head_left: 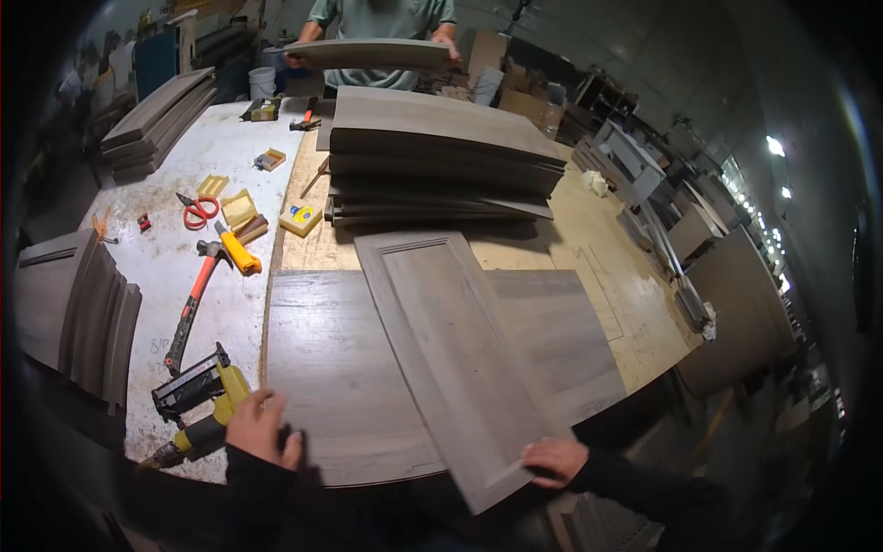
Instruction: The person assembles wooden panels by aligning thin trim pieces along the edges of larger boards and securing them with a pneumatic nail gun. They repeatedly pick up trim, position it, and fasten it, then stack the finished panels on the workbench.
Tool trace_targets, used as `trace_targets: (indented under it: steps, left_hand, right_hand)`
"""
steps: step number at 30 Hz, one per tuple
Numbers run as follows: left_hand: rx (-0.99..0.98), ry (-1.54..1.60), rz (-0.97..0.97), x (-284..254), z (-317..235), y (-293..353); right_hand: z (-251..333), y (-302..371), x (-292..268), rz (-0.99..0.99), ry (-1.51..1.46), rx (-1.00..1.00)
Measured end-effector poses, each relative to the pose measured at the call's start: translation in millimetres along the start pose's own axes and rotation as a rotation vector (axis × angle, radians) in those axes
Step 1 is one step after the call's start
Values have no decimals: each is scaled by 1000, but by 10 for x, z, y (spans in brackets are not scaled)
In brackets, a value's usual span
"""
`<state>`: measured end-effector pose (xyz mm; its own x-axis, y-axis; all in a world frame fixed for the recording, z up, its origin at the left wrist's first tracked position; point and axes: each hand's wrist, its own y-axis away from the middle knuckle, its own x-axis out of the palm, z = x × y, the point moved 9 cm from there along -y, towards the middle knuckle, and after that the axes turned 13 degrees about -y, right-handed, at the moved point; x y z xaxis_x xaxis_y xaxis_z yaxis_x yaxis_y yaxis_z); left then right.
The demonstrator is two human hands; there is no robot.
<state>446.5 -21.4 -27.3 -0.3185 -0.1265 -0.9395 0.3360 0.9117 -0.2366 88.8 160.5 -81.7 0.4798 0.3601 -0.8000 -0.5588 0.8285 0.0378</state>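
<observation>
1. The person's left hand (258,428) is just beside a yellow-and-black nail gun (225,391); I can't tell whether they touch. Its thumb stands apart from the other fingers, and I see nothing between them.
2. The right hand (557,460) lies at the near right corner of a grey-brown framed panel (451,340), fingers bent over the edge. Whether they are clamped on it I cannot tell; the underside is hidden.
3. That panel lies aslant across a wide flat board (326,359), its near end jutting past the board's edge.
4. Left of the board, on the white part of the surface (170,207), a hammer (194,299) lies beyond the nail gun, near a yellow-handled knife (239,250) and a red-handled cutting tool (200,212).
5. Past the panel's far end rises a stack of similar panels (441,152).
6. Across from us, a co-worker (382,18) holds another panel (372,54) in both hands.
</observation>
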Motion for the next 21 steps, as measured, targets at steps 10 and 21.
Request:
trace_targets:
  steps: [10, 21]
  left_hand:
    - [-16, 410, -51, 844, -288, -307]
    - [-316, 537, -439, 1587, -49, -1516]
  right_hand:
    - [-1257, 1705, -752, -863, 113, 711]
    - [-1514, 1409, 109, -1047, -769, 733]
